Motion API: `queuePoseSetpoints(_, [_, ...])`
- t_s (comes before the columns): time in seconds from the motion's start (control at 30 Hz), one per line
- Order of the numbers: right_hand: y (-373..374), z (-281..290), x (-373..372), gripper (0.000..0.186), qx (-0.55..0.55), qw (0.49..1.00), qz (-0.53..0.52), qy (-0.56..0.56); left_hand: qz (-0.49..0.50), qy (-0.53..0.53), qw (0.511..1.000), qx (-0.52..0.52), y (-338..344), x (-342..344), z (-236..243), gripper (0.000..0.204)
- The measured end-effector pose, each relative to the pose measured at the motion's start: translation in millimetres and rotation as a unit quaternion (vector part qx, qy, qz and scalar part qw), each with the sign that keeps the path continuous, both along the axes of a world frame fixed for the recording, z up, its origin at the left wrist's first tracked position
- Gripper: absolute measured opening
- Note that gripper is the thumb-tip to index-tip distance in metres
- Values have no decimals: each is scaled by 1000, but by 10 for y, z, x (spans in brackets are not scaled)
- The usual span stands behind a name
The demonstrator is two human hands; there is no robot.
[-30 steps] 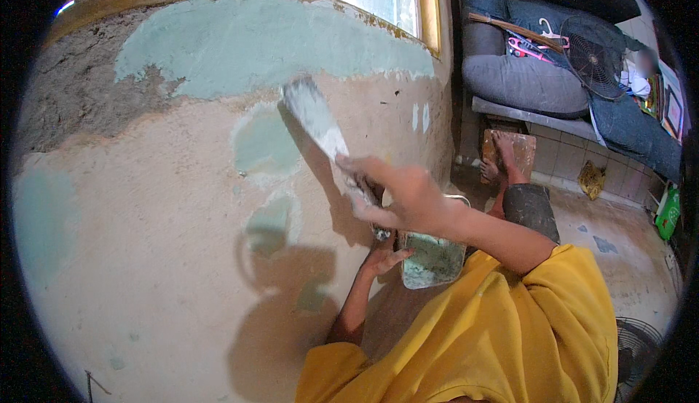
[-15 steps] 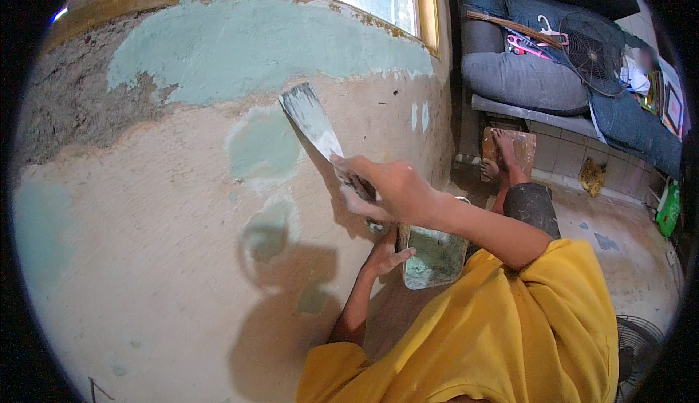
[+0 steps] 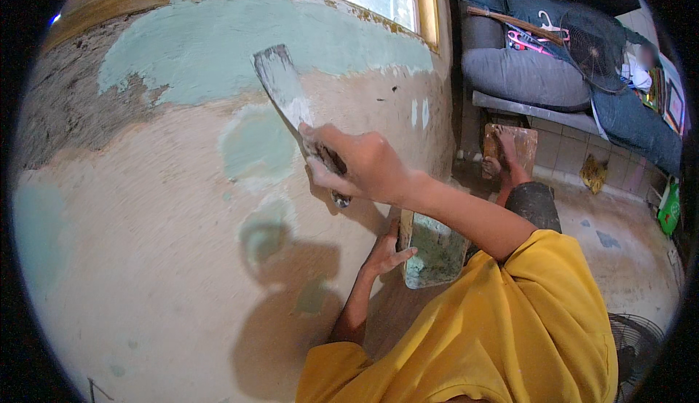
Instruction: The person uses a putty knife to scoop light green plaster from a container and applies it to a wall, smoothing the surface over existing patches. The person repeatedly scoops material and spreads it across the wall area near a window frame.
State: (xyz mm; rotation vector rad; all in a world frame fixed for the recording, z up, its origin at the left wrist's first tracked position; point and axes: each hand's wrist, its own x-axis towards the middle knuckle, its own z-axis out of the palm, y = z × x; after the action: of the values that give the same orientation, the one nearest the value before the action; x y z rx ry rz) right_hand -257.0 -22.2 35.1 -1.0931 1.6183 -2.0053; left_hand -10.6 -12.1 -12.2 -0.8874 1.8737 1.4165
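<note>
My right hand (image 3: pixel 360 163) is closed round the dark handle of a putty knife (image 3: pixel 284 83). Its wide blade, smeared with pale filler, points up and to the left over the lower part of a large pale green putty patch (image 3: pixel 218 35) below the window. From here I cannot tell whether the blade touches the wall. Lower down, my left hand (image 3: pixel 386 254) grips the edge of a rectangular container (image 3: pixel 437 257) with green putty inside, thumb over its rim. My right forearm hides part of the container's top.
Smaller green patches (image 3: pixel 258 144) dot the beige wall (image 3: pixel 145 243), and rough bare cement (image 3: pixel 80 97) lies at its upper left. A wooden window frame (image 3: pixel 426 10) runs above. To the right are a grey sofa (image 3: pixel 524 79) holding hangers and a fan, and another floor fan (image 3: pixel 633 345).
My right hand has moved the putty knife up and to the left, from the lower edge of the large patch onto its area. My left hand and the container stay nearly still.
</note>
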Motion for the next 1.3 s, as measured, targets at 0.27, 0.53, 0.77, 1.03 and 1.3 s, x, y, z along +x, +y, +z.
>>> queuePoseSetpoints(0.27, [298, -140, 97, 47, -41, 998, 3, 50, -34, -13, 999, -17, -22, 101, -54, 92])
queuePoseSetpoints(0.53, [-65, -5, -167, 45, -24, 998, -19, 49, -7, -6, 1000, -3, -9, -42, 34, 91])
queuePoseSetpoints(0.77, [433, -419, 58, 58, 42, 995, 78, 50, 9, -82, 996, 16, 14, -103, 131, 88])
queuePoseSetpoints(1.03, [15, -44, -458, 58, 5, 995, -60, 79, -34, -21, 997, -64, 29, 34, -3, 88])
queuePoseSetpoints(1.3, [318, -68, -128, 54, 17, 998, 58, 21, -22, -25, 999, -4, 3, 12, -3, 89])
